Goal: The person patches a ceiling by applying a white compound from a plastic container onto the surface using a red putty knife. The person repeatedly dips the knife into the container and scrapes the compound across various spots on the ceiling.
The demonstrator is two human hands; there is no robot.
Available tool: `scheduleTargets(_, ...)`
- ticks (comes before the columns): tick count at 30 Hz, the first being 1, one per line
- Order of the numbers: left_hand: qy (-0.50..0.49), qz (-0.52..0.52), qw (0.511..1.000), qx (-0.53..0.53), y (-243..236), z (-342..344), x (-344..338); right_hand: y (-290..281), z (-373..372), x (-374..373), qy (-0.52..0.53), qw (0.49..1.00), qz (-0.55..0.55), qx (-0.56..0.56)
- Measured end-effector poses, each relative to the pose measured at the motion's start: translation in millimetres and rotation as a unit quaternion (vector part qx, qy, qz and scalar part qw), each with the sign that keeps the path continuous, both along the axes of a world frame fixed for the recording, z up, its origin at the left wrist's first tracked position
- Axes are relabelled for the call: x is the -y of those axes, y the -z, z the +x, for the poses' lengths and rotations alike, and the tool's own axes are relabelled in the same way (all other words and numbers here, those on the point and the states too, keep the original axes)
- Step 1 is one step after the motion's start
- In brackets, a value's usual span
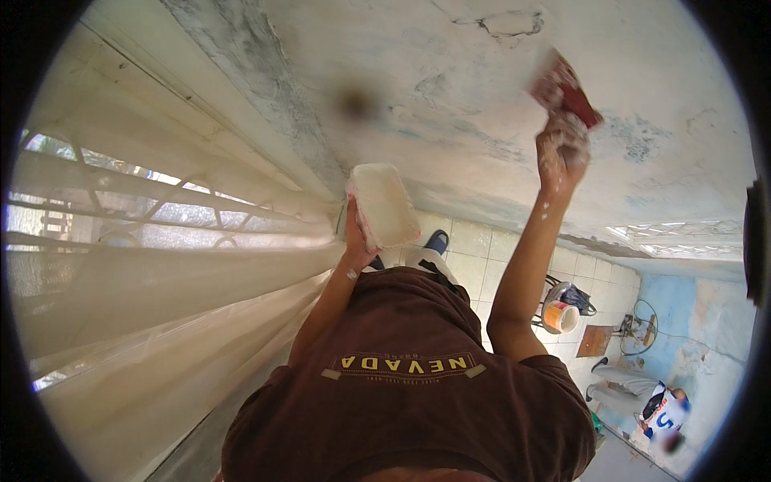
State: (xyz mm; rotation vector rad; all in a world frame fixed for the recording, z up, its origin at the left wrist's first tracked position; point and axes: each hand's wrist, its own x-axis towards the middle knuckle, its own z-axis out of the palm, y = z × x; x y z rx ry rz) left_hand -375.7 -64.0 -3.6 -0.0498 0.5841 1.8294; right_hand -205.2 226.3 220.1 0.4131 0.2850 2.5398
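Observation:
My left hand (355, 234) grips the side of a shallow rectangular tray (361, 210), pale with reddish smears along its edge. Smooth white paste covers its inside. Raised to the right, my right hand (564, 151) is closed round a dark red, flat-bladed putty spreader (565, 90). White smears mark the spreader, the fingers and the forearm. Its blade is up by the plastered wall (474, 104), slightly blurred; I cannot tell whether it touches. Grey and bluish patches and a crack run over the wall's whitish surface.
Sheer curtains (201, 289) hang before a grilled window at left. On the tiled floor (474, 249), a stool carries an orange-and-white bucket (562, 317) and a black bag (575, 297). A brown board (594, 341) and cable lie farther right. Another person (662, 406) is at lower right.

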Motion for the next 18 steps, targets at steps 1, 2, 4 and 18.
scheduleTargets(1, 0.019, 0.008, 0.999, 0.03, 0, -1, -2, 7, 17, 10, 0.126, 0.978, 0.127, 0.112)
scheduleTargets(2, 0.026, 0.009, 0.999, 0.034, 1, -2, -4, 13, 31, 20, 0.236, 0.912, 0.231, 0.245)
scheduleTargets(4, 0.022, 0.012, 0.999, 0.041, 4, 0, -10, 41, 54, 41, 0.213, 0.855, 0.26, 0.395)
scheduleTargets(18, 0.073, -0.041, 0.996, 0.022, 10, 29, -33, 63, 41, 126, 0.241, 0.611, 0.408, 0.634)
